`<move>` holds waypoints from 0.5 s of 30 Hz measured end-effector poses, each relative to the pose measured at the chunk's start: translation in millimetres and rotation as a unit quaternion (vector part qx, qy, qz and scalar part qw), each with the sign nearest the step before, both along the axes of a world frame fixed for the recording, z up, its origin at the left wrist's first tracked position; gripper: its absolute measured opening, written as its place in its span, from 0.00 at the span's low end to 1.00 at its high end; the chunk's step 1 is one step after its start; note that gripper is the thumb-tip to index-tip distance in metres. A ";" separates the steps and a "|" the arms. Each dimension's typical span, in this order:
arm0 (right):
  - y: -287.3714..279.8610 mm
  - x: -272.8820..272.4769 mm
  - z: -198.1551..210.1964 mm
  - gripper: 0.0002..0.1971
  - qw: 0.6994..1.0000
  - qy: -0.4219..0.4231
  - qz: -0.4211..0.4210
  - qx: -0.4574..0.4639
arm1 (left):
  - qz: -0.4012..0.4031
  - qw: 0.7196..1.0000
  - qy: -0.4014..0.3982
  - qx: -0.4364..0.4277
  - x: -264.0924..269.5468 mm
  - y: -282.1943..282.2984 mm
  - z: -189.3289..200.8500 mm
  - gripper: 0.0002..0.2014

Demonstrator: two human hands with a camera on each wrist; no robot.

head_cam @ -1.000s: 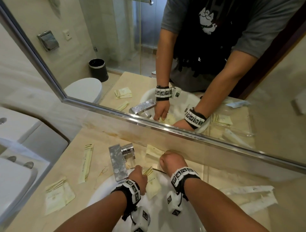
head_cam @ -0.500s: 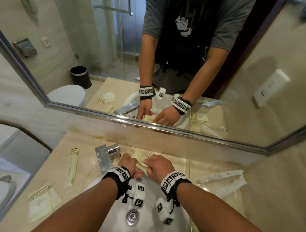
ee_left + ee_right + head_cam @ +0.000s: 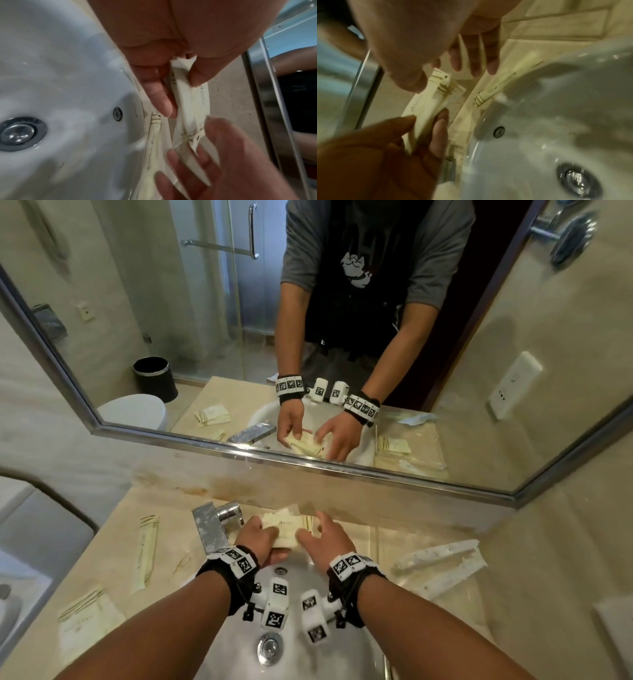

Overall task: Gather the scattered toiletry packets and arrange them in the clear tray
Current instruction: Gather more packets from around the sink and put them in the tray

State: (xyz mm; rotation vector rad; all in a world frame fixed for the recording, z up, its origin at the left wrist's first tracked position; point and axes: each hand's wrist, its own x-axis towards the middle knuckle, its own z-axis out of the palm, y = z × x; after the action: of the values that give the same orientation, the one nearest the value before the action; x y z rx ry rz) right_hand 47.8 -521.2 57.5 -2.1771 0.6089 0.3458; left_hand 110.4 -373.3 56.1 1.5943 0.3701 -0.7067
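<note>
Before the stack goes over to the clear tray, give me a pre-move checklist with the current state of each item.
1. Left hand grips the packet stack: ok, thumb and fingers pinch it in the left wrist view.
2. Right hand has a hold on the stack: cannot tell, its fingers are near the stack's end but look spread.
3. Stack squared up: not ok, edges are fanned.
4. All packets gathered: not ok, a long packet and a flat packet lie left of the faucet; another lies on the sink rim.
5. Clear tray reachable to the right: ok.
</note>
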 end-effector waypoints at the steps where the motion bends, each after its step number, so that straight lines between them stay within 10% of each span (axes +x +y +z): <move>1: 2.2 -2.3 1.6 0.37 0.997 0.018 -0.029 0.068 | -0.011 1.000 -0.009 0.004 -3.6 -0.8 5.1 0.06; 5: 11.5 -10.2 14.9 0.17 0.969 -0.010 -0.081 0.232 | -0.101 0.991 -0.074 0.056 -15.2 -1.6 10.4 0.09; 15: -2.7 -44.0 19.5 0.45 0.997 -0.042 -0.035 0.046 | -0.260 0.946 -0.133 0.141 -60.7 -9.4 31.9 0.10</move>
State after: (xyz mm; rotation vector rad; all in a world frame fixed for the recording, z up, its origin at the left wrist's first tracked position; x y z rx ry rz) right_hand 3.9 -523.9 77.0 -2.0664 0.6089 0.2396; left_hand 49.7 -382.6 87.9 2.0622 -0.1696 -0.8462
